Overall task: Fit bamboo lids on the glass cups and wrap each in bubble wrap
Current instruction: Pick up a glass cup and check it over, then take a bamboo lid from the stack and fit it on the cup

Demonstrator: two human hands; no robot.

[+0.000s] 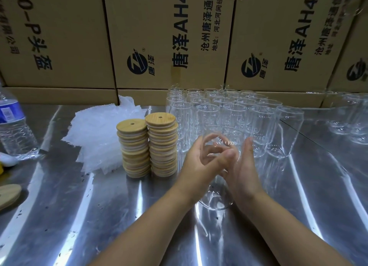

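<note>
A clear glass cup [218, 196] is held between both hands over the steel table, its mouth tilted away from me. My left hand [196, 162] curls its fingers round the cup's left side. My right hand [242, 166] holds the right side, thumb across the glass. Two stacks of round bamboo lids [148, 146] stand just left of the hands. A heap of bubble wrap [95, 138] lies behind and left of the stacks. Several empty glass cups [235, 116] stand in rows behind the hands.
Cardboard boxes [169, 36] wall off the back of the steel table [99, 216]. A water bottle [14, 126] stands at the far left, with a loose bamboo lid [9, 195] near the left edge. More glasses [350, 118] stand at the far right.
</note>
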